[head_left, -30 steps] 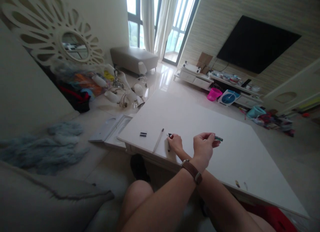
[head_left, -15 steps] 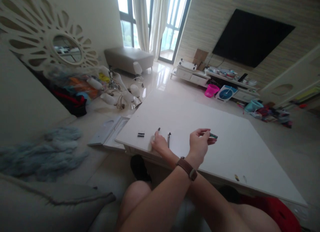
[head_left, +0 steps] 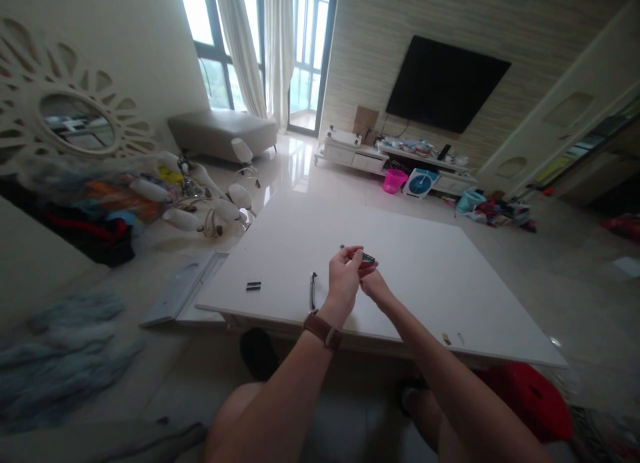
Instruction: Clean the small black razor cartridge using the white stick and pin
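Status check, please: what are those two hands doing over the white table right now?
Left hand and right hand together, pinching small green piece above white table. Black pen lies beside them. Nothing blocking.

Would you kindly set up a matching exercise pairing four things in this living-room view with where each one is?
Things:
1. dark pen
2. small green object
3. pink basket
4. brown watch

Places:
A. on the floor by the TV cabinet
B. on the left wrist
C. lying on the white table, left of the hands
D. held at the fingertips of both hands

Pairs: 1-C, 2-D, 3-A, 4-B
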`<state>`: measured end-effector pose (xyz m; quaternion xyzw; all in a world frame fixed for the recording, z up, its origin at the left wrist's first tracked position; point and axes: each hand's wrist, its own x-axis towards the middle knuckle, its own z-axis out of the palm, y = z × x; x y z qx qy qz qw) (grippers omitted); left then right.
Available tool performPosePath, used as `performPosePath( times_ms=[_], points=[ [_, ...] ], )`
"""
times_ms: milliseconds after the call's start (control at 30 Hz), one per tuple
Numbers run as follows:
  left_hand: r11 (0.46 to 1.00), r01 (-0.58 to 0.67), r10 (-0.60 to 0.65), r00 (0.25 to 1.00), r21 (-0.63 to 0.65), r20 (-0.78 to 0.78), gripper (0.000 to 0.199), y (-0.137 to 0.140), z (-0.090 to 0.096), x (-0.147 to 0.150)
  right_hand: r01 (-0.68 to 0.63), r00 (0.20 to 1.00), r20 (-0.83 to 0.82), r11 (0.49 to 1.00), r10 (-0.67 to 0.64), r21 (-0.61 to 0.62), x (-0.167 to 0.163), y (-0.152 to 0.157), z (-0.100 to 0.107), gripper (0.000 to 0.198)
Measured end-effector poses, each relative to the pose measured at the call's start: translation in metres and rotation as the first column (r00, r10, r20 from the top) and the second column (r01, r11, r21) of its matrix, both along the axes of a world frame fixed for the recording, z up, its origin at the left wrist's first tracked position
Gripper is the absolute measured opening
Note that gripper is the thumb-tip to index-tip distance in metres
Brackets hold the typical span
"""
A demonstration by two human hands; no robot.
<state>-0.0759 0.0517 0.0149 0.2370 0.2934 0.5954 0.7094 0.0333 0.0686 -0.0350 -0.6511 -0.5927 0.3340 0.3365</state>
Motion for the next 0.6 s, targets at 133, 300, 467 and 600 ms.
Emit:
performPosePath(
  times_ms=[133,300,467,600],
  points=[
    [1.0,-0.003,0.006,0.996,0.029,-0.093,0.017,0.001,-0.009,0.005,0.236,0.937,-0.285,0.967,-0.201,0.096,0.059,-0.022,0.027,0.043],
    [0.999,-0.039,0.04,0.987,0.014,-0.155,0.016,0.005,-0.022,0.017,0.101,0.98,-0.195,0.959,-0.049,0.266,0.081,-0.051,0.054,0.031],
    [1.0,-0.01,0.008,0.989,-0.011,-0.147,0.017,0.009,-0.03,0.029,-0.062,0.98,0.199,0.957,0.005,0.282,0.094,-0.066,0.058,0.031],
    [0.999,0.041,-0.044,0.983,-0.024,-0.177,0.029,0.01,-0.034,0.04,-0.121,0.921,0.389,0.963,0.019,0.239,0.107,-0.068,0.059,0.032]
  ],
)
